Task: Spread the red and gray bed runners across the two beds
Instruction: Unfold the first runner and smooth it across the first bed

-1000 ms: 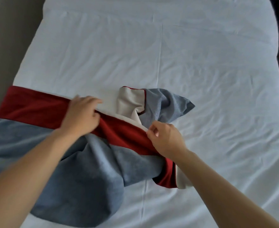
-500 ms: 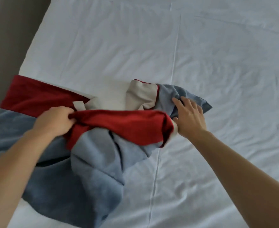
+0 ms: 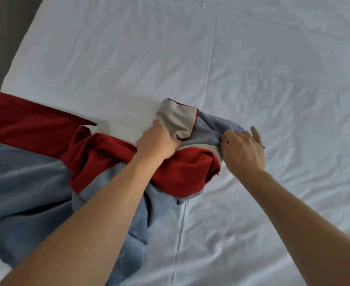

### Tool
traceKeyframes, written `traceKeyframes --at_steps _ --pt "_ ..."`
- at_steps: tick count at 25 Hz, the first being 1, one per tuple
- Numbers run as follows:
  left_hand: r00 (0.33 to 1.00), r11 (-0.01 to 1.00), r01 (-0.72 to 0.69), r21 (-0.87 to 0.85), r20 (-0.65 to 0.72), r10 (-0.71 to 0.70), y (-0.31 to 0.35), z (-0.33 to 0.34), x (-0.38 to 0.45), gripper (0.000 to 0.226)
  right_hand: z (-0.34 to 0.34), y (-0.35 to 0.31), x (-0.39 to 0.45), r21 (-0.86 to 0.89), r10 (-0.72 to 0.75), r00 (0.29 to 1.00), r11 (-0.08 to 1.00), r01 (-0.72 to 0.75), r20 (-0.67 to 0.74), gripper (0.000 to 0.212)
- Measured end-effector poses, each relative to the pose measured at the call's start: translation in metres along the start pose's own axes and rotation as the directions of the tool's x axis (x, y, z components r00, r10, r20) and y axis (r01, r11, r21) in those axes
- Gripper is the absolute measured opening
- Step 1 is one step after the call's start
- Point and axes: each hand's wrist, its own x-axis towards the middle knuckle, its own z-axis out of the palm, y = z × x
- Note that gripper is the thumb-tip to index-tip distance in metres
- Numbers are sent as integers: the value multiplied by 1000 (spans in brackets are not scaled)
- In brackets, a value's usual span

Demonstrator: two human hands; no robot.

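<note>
At mid-bed, both hands have closed in on the bunched runner.

Left hand (image 3: 158, 141) has moved from nine o'clock to the heap's centre, fingers clenched in the pale lining; right hand (image 3: 243, 150), at three o'clock, now pinches the gray edge. The bed runner (image 3: 99, 153) lies flat leftward only, on the white sheet (image 3: 273, 79), so its right half likely still needs unfolding.

The bed runner (image 3: 46, 166) carries a deep red band on its far side, a blue-gray band nearer, and a beige underside; the bed sheet (image 3: 273, 79) is plain white.
</note>
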Motion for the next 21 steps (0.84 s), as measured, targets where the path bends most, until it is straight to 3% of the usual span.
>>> traceKeyframes --at_steps 2,3,4,5,6,7,8,9,10,11,12,14,15,17,18,19,20,21 --pt "972 980 -198 26 135 193 25 16 -8 44 -12 28 -15 -40 56 998 998 -55 36 12" --pt "911 954 -294 -51 286 296 40 20 -17 26 -21 48 -24 -90 110 989 991 -101 96 10" --pt "807 927 -309 -210 457 373 52 23 -24 12 -32 68 -33 -161 192 963 973 -162 190 14" --pt "678 901 -207 -381 608 413 61 23 -30 14 -45 89 -40 -240 288 908 946 -220 303 21" --pt "603 861 -80 -502 664 443 66 20 -30 21 -56 108 -46 -318 377 844 911 -264 382 26" --pt "660 834 -34 -551 614 433 70 16 -26 23 -66 123 -52 -370 447 788 879 -300 423 28" --pt "775 840 -104 -533 486 404 74 13 -19 24 -74 134 -58 -375 482 768 864 -336 421 30" --pt "880 881 -227 -415 300 368 76 10 -18 26 -78 141 -61 -321 473 790 874 -365 390 35" --pt "923 896 -324 -304 106 369 76 10 -22 32 -78 143 -62 -195 413 849 909 -367 330 47" --pt "892 858 -426 -287 24 451 74 10 -33 39 -75 138 -60 -41 319 907 946 -320 274 62" --pt "820 797 -524 -302 72 567 72 9 -46 48 -71 128 -56 108 201 950 967 -232 240 76" --pt "644 735 -662 -145 392 657 69 14 -74 66 -60 99 -43 253 -55 968 967 -9 244 88" --pt "596 681 -731 39 523 609 64 23 -88 70 -49 85 -39 245 -191 949 961 129 252 82" --pt "557 484 -827 287 538 632 52 46 -104 47 -26 67 -38 163 -369 882 928 335 291 47" --pt "526 458 -848 266 520 673 49 48 -104 28 -21 65 -38 127 -375 873 927 353 310 31" --pt "512 482 -853 203 505 695 47 41 -99 16 -20 71 -37 106 -337 888 941 320 312 28" --pt "535 536 -832 142 464 706 43 28 -87 13 -24 80 -34 100 -269 916 963 250 298 35" --pt "599 612 -785 97 368 711 35 13 -68 15 -28 92 -30 96 -183 950 982 163 253 42"
